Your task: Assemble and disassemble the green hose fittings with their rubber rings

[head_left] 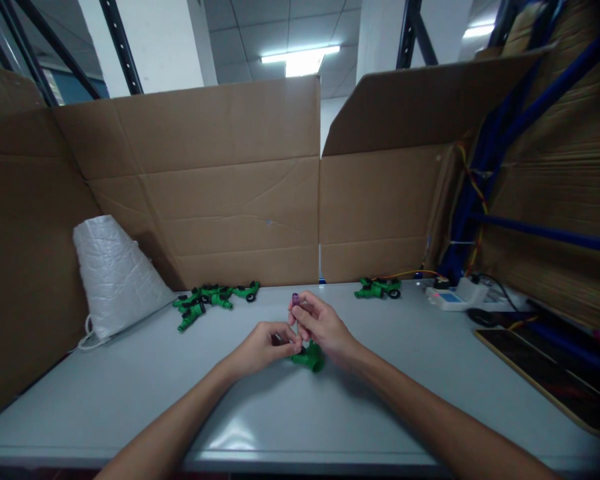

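Grey table (130, 393) walled by cardboard. Left hand (263, 348) pinches a green fitting (310, 359) at centre; right hand (320, 323) grips a purple tube (295, 299) above it. One pile (213, 298) waits left, a smaller pile (379, 288) right.

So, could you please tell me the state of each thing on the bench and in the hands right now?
left hand: fingers pinched together, touching the green fitting
right hand: closed on a small purple-tipped tool
purple-tipped tool: held upright
green fitting: lying on the table under the hands
left pile of green fittings: loose heap on the table
right green fittings: lying by the cardboard wall
white bag: standing, leaning against the cardboard
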The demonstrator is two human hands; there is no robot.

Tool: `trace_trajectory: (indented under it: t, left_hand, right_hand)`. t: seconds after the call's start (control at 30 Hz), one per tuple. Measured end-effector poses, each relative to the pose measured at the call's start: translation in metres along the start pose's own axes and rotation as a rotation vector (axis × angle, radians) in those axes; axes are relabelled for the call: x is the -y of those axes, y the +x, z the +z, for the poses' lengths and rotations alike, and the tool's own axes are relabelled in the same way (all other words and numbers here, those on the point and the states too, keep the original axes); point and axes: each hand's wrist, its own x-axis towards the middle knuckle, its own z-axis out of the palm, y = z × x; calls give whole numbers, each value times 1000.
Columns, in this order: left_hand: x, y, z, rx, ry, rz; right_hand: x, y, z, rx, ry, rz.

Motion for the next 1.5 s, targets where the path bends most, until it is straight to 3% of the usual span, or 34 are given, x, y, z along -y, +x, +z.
trace_trajectory:
  t: [0.23, 0.43, 0.57, 0.87, 1.2, 1.5]
  left_hand:
    - [-1, 1, 2, -12, -29, -21]
    - [-4, 0, 1, -15, 5, -30]
    - [-2, 0, 1, -15, 12, -11]
    - [-1, 0, 1, -5, 62, 1]
    - [-9, 0, 3, -18, 70, -13]
    - [-5, 0, 3, -1, 62, -8]
  right_hand:
    - [-1, 4, -6, -72, -50, 21]
    - [-4, 1, -1, -35, 23, 26]
    - [-1, 0, 1, 5, -53, -18]
    - [5, -2, 6, -70, -33, -18]
    - [9, -3, 10, -20, -42, -36]
    - [5, -2, 8, -33, -15, -34]
